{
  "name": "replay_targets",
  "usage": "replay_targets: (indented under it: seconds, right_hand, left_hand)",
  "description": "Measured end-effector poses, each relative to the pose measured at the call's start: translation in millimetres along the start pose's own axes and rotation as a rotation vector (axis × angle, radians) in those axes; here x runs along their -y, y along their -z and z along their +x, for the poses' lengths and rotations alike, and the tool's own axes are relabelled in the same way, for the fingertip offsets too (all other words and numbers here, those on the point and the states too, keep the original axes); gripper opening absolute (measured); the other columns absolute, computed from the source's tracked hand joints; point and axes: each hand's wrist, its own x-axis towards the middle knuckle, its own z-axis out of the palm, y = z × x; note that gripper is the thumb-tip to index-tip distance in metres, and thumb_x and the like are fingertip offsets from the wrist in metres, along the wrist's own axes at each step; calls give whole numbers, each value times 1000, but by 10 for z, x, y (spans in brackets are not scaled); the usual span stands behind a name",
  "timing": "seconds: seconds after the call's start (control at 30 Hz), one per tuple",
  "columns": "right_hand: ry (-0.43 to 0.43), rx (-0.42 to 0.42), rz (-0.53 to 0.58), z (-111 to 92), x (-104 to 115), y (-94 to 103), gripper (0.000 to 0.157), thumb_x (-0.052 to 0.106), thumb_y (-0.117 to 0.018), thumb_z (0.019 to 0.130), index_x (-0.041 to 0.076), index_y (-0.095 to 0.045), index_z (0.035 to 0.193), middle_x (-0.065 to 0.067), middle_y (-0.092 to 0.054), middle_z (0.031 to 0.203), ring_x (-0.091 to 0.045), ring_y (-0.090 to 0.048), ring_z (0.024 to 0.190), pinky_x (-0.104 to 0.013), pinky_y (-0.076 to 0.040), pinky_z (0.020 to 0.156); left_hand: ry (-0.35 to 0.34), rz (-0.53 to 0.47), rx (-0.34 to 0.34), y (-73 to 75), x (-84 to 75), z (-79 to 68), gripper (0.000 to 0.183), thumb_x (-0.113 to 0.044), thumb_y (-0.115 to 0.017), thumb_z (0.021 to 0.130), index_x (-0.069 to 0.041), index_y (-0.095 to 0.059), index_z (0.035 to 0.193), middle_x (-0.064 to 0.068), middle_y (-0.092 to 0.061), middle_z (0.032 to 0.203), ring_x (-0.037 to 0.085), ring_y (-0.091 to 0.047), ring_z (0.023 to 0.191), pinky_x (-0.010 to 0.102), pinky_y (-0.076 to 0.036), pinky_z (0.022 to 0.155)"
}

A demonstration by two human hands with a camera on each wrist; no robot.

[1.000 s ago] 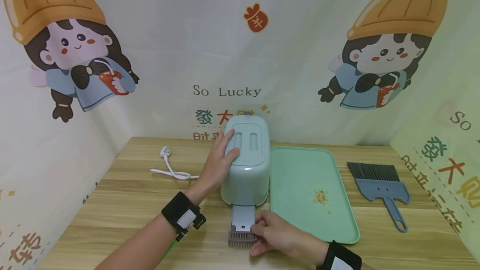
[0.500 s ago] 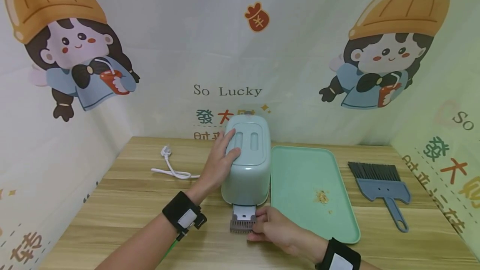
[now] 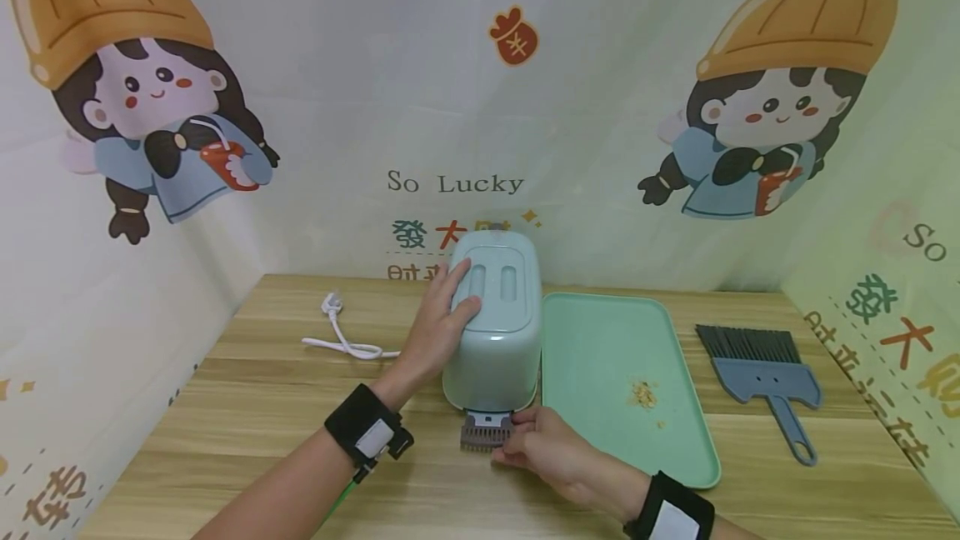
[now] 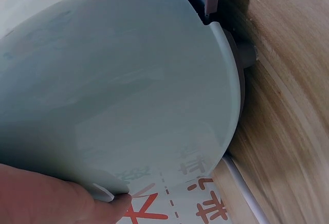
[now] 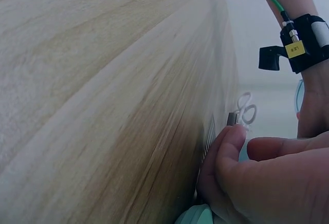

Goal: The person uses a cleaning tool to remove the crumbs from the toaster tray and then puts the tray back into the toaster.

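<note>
A mint-green toaster (image 3: 491, 369) with a lid on top stands in the middle of the table. My left hand (image 3: 435, 325) rests against its left side, thumb and fingers laid along the top edge. From the toaster's near end sticks out a short piece of the crumb tray (image 3: 483, 433), with a grey-brown ribbed handle. My right hand (image 3: 543, 452) pinches the right end of this handle between thumb and fingers. In the left wrist view, the toaster's side (image 4: 128, 80) fills most of the picture. The right wrist view has the handle's grey end (image 5: 233, 118) at my fingertips.
A green serving tray (image 3: 600, 340) lies against the toaster's right, with a small heap of crumbs (image 3: 642, 394) on it. Farther right is a blue hand brush (image 3: 765, 377) with black bristles. The white power cord (image 3: 352, 348) lies left of the toaster. A printed cloth hangs behind.
The crumb tray has slid away from me into the toaster, its metal plate now almost wholly inside. My right hand has moved forward with it. The left hand has stayed on the toaster.
</note>
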Motion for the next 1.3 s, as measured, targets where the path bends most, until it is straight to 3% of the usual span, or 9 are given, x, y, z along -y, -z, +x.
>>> replay_targets:
  seconds: [0.33,0.6,0.67,0.77,0.9,1.0,1.07,1.2,1.3]
  right_hand:
    - [11,57,3,-81,18,64,59,-11,-51,83,-21,-18,130,-29,-45,115,-30,-60,95,-37,-52,90]
    - [17,112,-117,-193,100,279,57,0,-58,89,-15,-24,133,-27,-44,122,-32,-62,94,-37,-55,83]
    - [85,92,-234,-233,138,325,57,4,-60,89,-12,-28,134,-24,-47,120,-30,-63,89,-37,-57,77]
    - [234,8,-509,-263,191,391,61,10,-65,88,-7,-31,136,-19,-50,122,-26,-61,89,-37,-57,73]
    - [370,-92,-787,-226,199,442,79,19,-72,84,-3,-23,143,-20,-40,138,-29,-51,113,-45,-49,89]
    - [409,-100,-847,-147,150,443,101,26,-78,80,-1,-10,149,-22,-24,150,-34,-37,129,-52,-38,103]
    - [449,-100,-857,-75,108,434,113,27,-83,75,4,-2,151,-18,-15,154,-31,-29,134,-50,-31,108]
    - [537,-120,-867,50,35,390,131,24,-88,66,17,11,151,-5,-4,157,-20,-16,139,-41,-21,112]
    - [579,-149,-884,91,3,345,135,21,-90,64,17,15,150,-6,-3,157,-18,-14,139,-40,-20,112]
  left_hand:
    - [-2,4,-3,-26,5,-15,55,-36,-44,99,-24,-26,150,4,-8,158,23,-7,141,61,-11,110]
    - [-1,-132,25,61,150,-193,57,-47,-31,103,-26,-11,152,1,-18,155,18,-20,137,50,-22,112]
    - [-21,-125,53,97,231,-283,55,-47,-31,104,-29,-11,151,1,-18,155,21,-24,137,51,-25,110]
    - [-29,-70,93,153,358,-450,59,-47,-38,102,-32,-10,151,2,-19,155,25,-28,135,53,-29,108]
    - [-15,54,143,200,507,-668,90,-49,-64,89,-28,-4,152,5,-17,155,25,-27,136,53,-29,108]
    - [-2,120,183,187,577,-776,121,-49,-83,68,-30,3,151,3,-13,156,20,-21,137,50,-25,110]
    - [-4,142,213,163,604,-823,134,-47,-89,59,-33,8,150,2,-10,157,19,-18,138,48,-22,111]
    - [-29,142,265,109,603,-870,142,-43,-92,54,-36,14,148,0,-3,157,18,-13,139,45,-19,112]
    - [-59,134,265,66,586,-871,145,-34,-94,53,-34,15,149,-1,-4,157,16,-14,139,42,-20,112]
